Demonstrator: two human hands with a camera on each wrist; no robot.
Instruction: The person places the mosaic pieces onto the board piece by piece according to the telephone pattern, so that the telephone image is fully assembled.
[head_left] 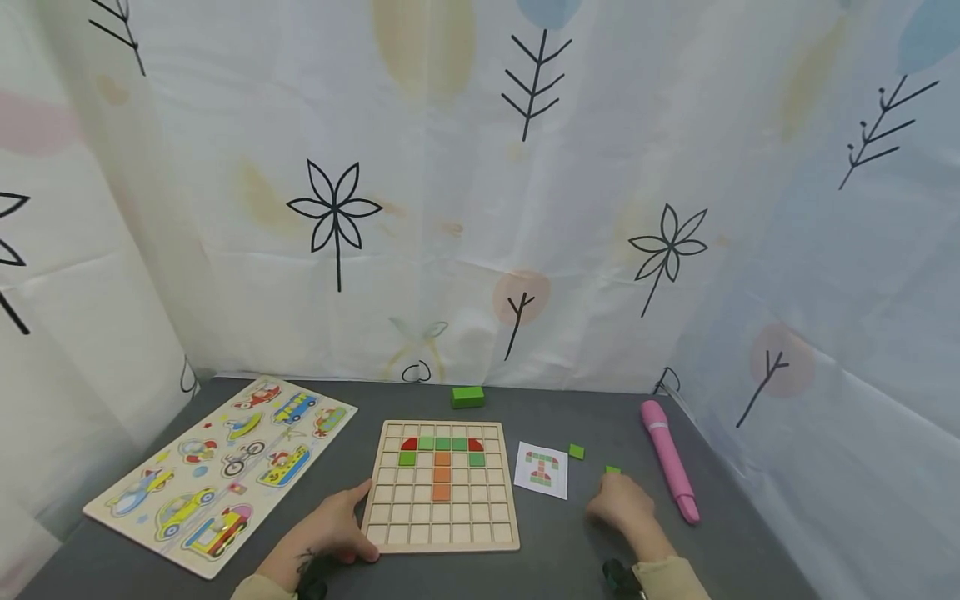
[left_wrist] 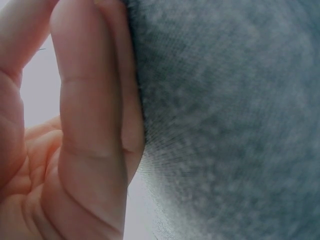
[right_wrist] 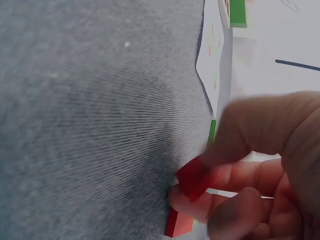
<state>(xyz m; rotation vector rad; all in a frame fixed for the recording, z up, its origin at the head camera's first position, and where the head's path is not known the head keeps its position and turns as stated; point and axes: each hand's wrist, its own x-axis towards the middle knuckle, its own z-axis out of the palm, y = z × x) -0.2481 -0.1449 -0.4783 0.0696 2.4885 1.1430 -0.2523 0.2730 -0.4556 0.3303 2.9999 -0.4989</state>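
A square wooden grid board lies on the table, with red, green and orange blocks forming a T shape in its upper cells. My left hand rests at its lower left, thumb by the near corner and index finger along the left edge; the left wrist view shows fairly straight fingers at the table surface. To the board's right, my right hand pinches a red block between thumb and fingers. A second red block sits on the table just beneath those fingers.
A pattern card lies right of the board. Small green blocks sit near it, and a larger green block stands behind the board. A vehicle picture board is at left, a pink pen-shaped stick at right. Patterned curtains enclose the table.
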